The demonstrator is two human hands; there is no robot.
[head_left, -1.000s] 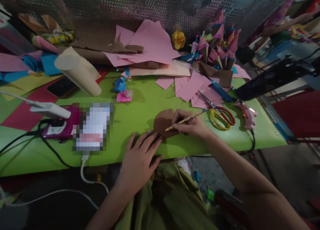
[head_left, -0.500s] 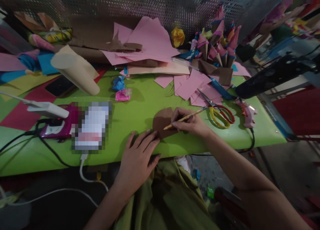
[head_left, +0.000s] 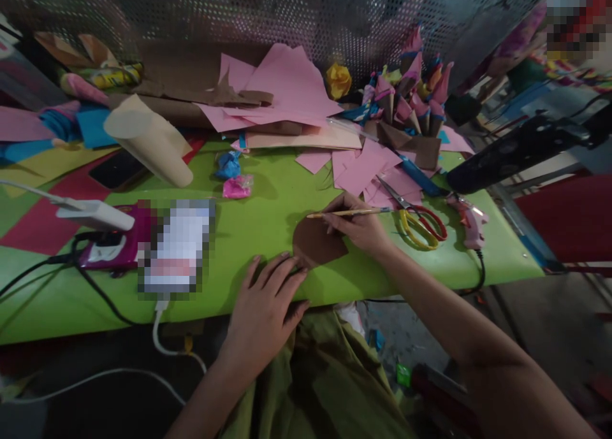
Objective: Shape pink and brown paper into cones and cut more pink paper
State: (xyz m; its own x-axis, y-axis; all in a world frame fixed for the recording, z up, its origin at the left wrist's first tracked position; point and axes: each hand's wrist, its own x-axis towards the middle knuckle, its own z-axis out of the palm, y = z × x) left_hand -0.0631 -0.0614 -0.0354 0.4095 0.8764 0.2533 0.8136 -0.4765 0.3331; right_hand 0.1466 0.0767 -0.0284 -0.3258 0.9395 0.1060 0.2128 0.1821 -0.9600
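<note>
Shifting upward, the tip of my slim yellowish wooden pencil (head_left: 358,212) has gone from over the middle of the rounded brown paper piece (head_left: 319,243) to its upper edge, and the shaft now lies flatter. That uncovers the paper's pointed lower-right corner; I judge the pencil work has moved to the rim, though I can't tell whether the tip touches it. My right hand (head_left: 361,227) is clamped on the pencil and covers part of the paper's upper right. My left hand (head_left: 268,302) holds nothing, its fingers slightly apart, fingertips at the paper's lower-left edge on the bright green counter (head_left: 258,229).

The pencil's blunt end is just beside the metal scissors with yellow and red handle loops (head_left: 423,227), so those crowd my right side most. Beyond them lies a pale pink glue gun (head_left: 473,223) with a black cord. Loose pink paper pieces (head_left: 361,168) spread behind my right hand. To my left, a phone with a pixelated screen (head_left: 178,244) lies beside a purple power socket block (head_left: 138,225), well clear of the paper.
</note>
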